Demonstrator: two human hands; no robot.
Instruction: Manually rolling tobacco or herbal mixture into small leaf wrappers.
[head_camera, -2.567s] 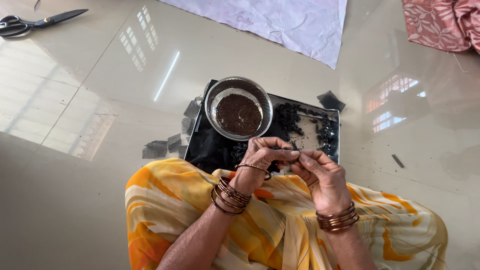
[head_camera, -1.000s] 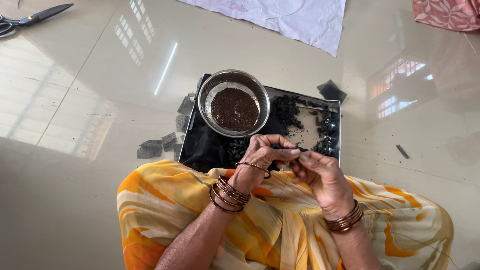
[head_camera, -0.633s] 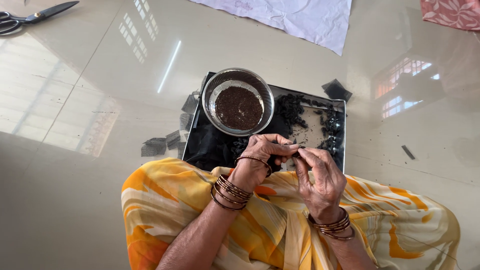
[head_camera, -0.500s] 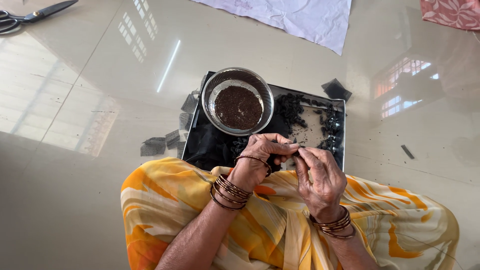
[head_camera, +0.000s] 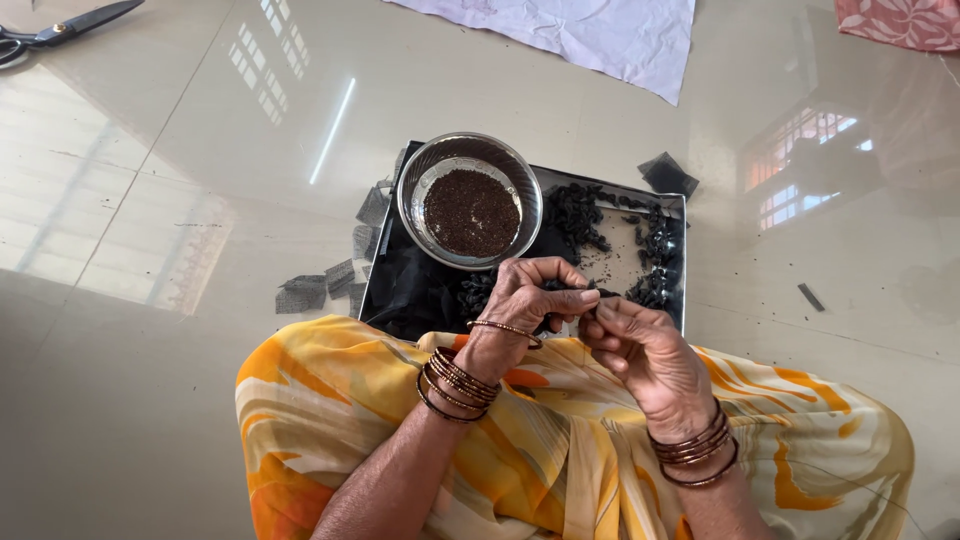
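Hands meet just below the tray (head_camera: 680, 262), over a lap draped in yellow and orange cloth (head_camera: 560, 450). Left hand (head_camera: 527, 300) has its grip curled nearly shut, fingers bent round a small dark bit (head_camera: 560, 287) that sits right at the tray's near edge. Right hand (head_camera: 645, 350) has its grip pinched close too, fingertips touching the same dark bit from the other side. Both hands hold it together, and the bit is mostly hidden by fingers, so its shape is hard to tell. Brown bangles (head_camera: 455, 385) ring the left wrist, and more bangles (head_camera: 695, 450) ring the right wrist.

Tray lies flat on the shiny floor (head_camera: 200, 200). Bowl (head_camera: 470, 200) of round metal rests on the tray's far left corner, and it has dark brown grains (head_camera: 470, 212) in it. Black lumps (head_camera: 585, 215) are heaped on the tray beside the bowl, and more black lumps (head_camera: 655, 260) run down the tray's right side. Small grey mesh squares (head_camera: 330, 280) lie on the floor to the left of the tray, close to it. One dark square (head_camera: 668, 176) lies at the tray's far right corner. Thin dark stick (head_camera: 811, 297) lies on the floor to the right of the tray, well apart. Scissors (head_camera: 60, 32) lie far off to the upper left of the tray. White sheet (head_camera: 600, 35) lies beyond the tray, and pink cloth (head_camera: 900, 20) lies far beyond the tray to the right
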